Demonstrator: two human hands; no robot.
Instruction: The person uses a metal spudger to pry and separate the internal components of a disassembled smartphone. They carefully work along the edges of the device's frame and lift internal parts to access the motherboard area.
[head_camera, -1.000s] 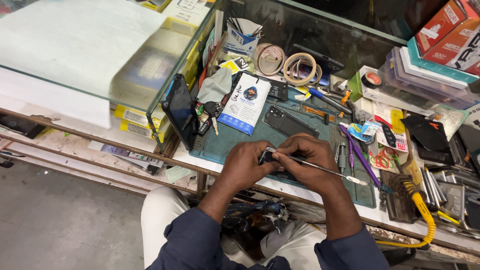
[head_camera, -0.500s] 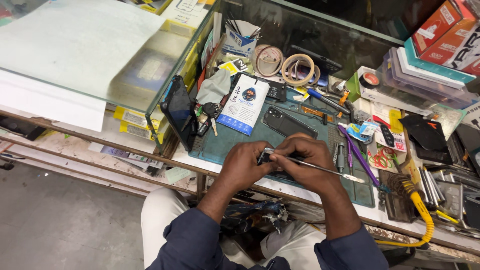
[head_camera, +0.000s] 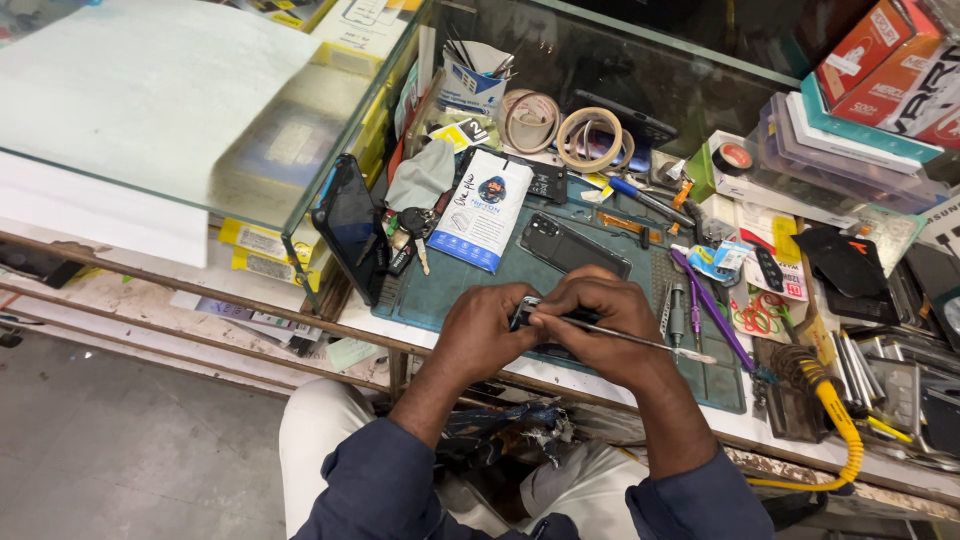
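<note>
My left hand (head_camera: 482, 335) grips a small dark phone (head_camera: 524, 308) at the near edge of a teal work mat (head_camera: 610, 262). My right hand (head_camera: 600, 312) rests over the phone and holds a thin metal tool (head_camera: 655, 345) whose shaft sticks out to the right. The tool's tip meets the phone between my thumbs. Most of the phone is hidden under my fingers.
A black phone back cover (head_camera: 572, 248) and a white-and-blue packet (head_camera: 484, 209) lie on the mat. Another phone (head_camera: 345, 229) and keys (head_camera: 414, 228) lean at the left by a glass counter (head_camera: 200, 120). Tape rolls (head_camera: 590, 138), purple tweezers (head_camera: 712, 308), boxes (head_camera: 880, 70) and a yellow-cabled soldering iron (head_camera: 835, 405) crowd the right.
Nothing but small finger shifts; both hands stay on the phone and tool in the same spot.
</note>
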